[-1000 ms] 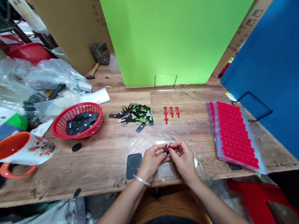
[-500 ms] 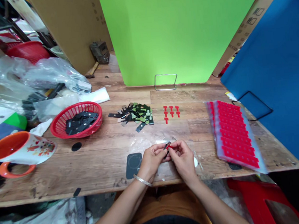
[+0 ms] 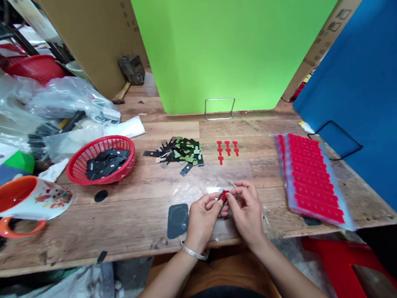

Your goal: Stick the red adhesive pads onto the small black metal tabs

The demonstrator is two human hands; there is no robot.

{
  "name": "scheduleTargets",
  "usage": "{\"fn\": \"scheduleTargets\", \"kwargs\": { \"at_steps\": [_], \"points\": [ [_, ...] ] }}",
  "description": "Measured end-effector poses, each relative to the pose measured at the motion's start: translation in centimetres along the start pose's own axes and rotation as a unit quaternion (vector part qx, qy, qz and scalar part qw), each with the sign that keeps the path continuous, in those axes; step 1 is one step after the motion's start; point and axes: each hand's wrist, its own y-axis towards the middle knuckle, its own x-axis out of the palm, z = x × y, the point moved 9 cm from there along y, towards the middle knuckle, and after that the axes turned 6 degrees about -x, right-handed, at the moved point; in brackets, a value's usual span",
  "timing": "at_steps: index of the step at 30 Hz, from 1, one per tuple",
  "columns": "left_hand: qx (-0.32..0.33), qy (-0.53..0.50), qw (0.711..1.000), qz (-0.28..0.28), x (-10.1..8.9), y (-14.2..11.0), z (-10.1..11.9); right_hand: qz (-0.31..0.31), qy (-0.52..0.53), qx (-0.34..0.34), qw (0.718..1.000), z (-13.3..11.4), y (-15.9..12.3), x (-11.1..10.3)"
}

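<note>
Between the fingers of my left hand (image 3: 203,217) is a small dark flat plate (image 3: 221,203), tilted. On its upper end lies a red T-shaped sticker (image 3: 225,196). The thumb and fingertips of my right hand (image 3: 246,209) are closed at that red piece, pressing its edge; the exact contact is too small to make out. Just beyond my hands, several loose red T-shaped pieces (image 3: 227,149) lie in short columns on the table. Left of them is a pile of dark and greenish notched plates (image 3: 185,151).
A red basket (image 3: 73,171) with dark plates stands at left, near an orange-and-white mug (image 3: 52,199). Sheets of red pieces (image 3: 312,180) lie at right. A green board (image 3: 210,46) and a blue board (image 3: 363,88) stand behind. A dark rectangular patch (image 3: 177,220) marks the table.
The red sticker, bunched between my fingertips before, now lies flatter along the dark plate's end. My right hand has shifted slightly right and its fingers have spread a little.
</note>
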Motion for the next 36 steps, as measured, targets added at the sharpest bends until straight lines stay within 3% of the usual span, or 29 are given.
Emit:
{"fn": "scheduleTargets", "kwargs": {
  "at_steps": [17, 25, 30, 32, 36],
  "points": [
    [0.004, 0.020, 1.000, -0.011, 0.7, -0.6, 0.5, -0.010, 0.032, 0.028, 0.999, 0.0, 0.7, 0.0],
    [0.039, 0.023, 0.999, -0.001, 0.9, -1.1, 1.1, -0.008, 0.036, 0.044, 0.998, -0.2, 0.5, -0.2],
    [0.040, 0.017, 0.999, 0.003, 1.0, -1.5, 1.6, 0.047, 0.098, 0.106, 0.988, 1.1, 0.7, -1.2],
    [0.032, 0.013, 0.999, 0.001, 1.1, -1.7, 1.7, 0.025, 0.143, 0.139, 0.979, 1.5, 0.8, -0.8],
    [0.023, -0.001, 1.000, -0.003, 1.2, -2.0, 1.7, -0.077, 0.216, 0.174, 0.958, 1.4, 0.6, 1.3]
  ]
}}
